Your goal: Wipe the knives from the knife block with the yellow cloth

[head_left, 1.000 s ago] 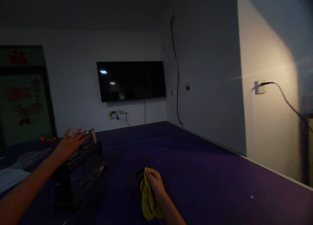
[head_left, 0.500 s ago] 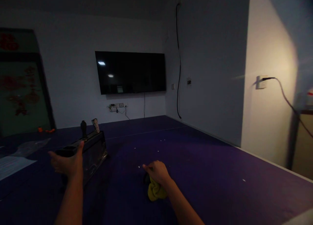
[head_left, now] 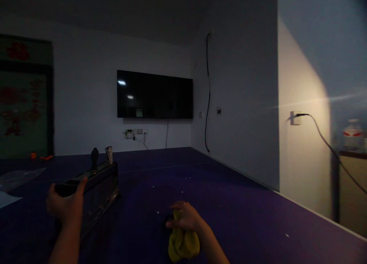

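Observation:
A long dark box (head_left: 99,201) with glossy sides stands on the purple surface at the left. A black knob-like handle (head_left: 94,158) and a pale patterned one (head_left: 109,155) rise from its top. My left hand (head_left: 67,204) grips its near end, thumb along the top edge and fingers around the far left corner. Right of the box, my right hand (head_left: 186,216) is closed on a bunched yellow cloth (head_left: 183,246), which hangs below the fingers. Beside its fingertips is a small dark round object (head_left: 168,220), too dim to identify.
Small white scraps (head_left: 157,212) dot the purple surface (head_left: 235,222). Clear plastic (head_left: 21,178) and white paper (head_left: 8,199) lie at the far left, orange pieces (head_left: 46,157) behind them. A wall borders the right side; a cord (head_left: 323,134) hangs from its socket.
The view has tilted up and turned slightly right. My left hand has closed further around the box's end. The yellow cloth now shows more, lifted and bunched in my right hand.

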The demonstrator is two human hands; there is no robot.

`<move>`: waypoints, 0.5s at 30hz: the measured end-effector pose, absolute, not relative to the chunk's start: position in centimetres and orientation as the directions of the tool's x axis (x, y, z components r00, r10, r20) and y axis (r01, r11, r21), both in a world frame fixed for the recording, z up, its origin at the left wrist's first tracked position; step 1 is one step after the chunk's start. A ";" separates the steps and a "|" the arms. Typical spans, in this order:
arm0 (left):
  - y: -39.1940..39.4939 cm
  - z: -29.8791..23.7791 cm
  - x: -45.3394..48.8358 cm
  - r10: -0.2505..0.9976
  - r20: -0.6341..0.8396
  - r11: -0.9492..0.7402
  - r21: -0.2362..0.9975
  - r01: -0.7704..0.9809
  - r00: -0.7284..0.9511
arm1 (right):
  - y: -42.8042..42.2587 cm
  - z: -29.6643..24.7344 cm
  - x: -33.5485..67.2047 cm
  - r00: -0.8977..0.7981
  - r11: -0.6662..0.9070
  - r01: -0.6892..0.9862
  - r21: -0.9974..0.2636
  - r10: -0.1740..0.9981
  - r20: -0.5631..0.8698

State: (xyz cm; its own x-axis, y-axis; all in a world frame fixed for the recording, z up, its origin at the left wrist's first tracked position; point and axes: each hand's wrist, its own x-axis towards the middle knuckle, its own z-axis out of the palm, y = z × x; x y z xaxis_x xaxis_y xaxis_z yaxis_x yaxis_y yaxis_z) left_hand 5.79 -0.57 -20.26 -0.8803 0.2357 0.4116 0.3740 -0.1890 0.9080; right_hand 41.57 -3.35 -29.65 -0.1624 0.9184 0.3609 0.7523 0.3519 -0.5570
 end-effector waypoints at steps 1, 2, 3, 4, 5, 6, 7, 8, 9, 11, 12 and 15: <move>-0.6 -20.2 5.8 0.236 0.417 -0.184 0.906 0.381 -0.878 | -3.3 -29.7 41.7 -0.164 0.334 0.763 -0.554 0.928 0.334; -0.6 -20.2 5.8 0.240 0.418 -0.176 0.906 0.384 -0.876 | -3.2 -29.8 41.9 -0.145 0.306 0.783 -0.542 0.937 0.318; -0.7 -20.1 5.9 0.245 0.415 -0.168 0.908 0.384 -0.876 | -3.1 -29.7 42.2 -0.110 0.270 0.806 -0.527 0.943 0.315; -0.8 -20.1 6.0 0.248 0.413 -0.163 0.909 0.383 -0.876 | -3.1 -29.6 42.8 -0.061 0.226 0.833 -0.505 0.945 0.323; -1.0 -20.0 6.1 0.246 0.414 -0.164 0.909 0.383 -0.877 | -3.1 -29.4 43.6 -0.001 0.178 0.857 -0.484 0.939 0.343; -1.2 -19.9 6.2 0.247 0.414 -0.170 0.908 0.382 -0.876 | -3.2 -29.2 44.6 0.050 0.139 0.869 -0.475 0.930 0.364; -1.3 -19.9 6.3 0.251 0.417 -0.176 0.907 0.382 -0.873 | -3.4 -29.0 45.8 0.119 0.083 0.880 -0.467 0.915 0.386; -1.5 -19.8 6.4 0.259 0.418 -0.180 0.906 0.382 -0.871 | -3.5 -28.9 47.1 0.188 0.022 0.888 -0.460 0.895 0.404; -1.6 -19.7 6.5 0.266 0.419 -0.183 0.906 0.381 -0.868 | -3.7 -28.9 48.3 0.262 -0.050 0.889 -0.456 0.872 0.415; -1.7 -19.8 6.5 0.279 0.416 -0.183 0.908 0.377 -0.865 | -3.8 -29.1 50.2 0.383 -0.177 0.874 -0.453 0.824 0.417; -1.6 -19.9 6.4 0.280 0.411 -0.186 0.910 0.371 -0.868 | -3.7 -29.3 50.7 0.422 -0.216 0.865 -0.453 0.802 0.422; -0.8 -20.6 5.7 0.310 0.426 -0.235 0.901 0.365 -0.850 | -2.6 -30.0 50.2 0.432 -0.118 0.870 -0.480 0.650 0.624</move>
State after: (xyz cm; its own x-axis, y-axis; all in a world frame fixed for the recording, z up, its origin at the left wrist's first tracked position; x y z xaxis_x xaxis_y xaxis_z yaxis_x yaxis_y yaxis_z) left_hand 5.74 -0.84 -20.56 -0.8503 0.3096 0.4255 0.3650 -0.2354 0.9007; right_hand 50.17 -2.60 -30.03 0.4325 0.6504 0.6245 0.8696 -0.1178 -0.4795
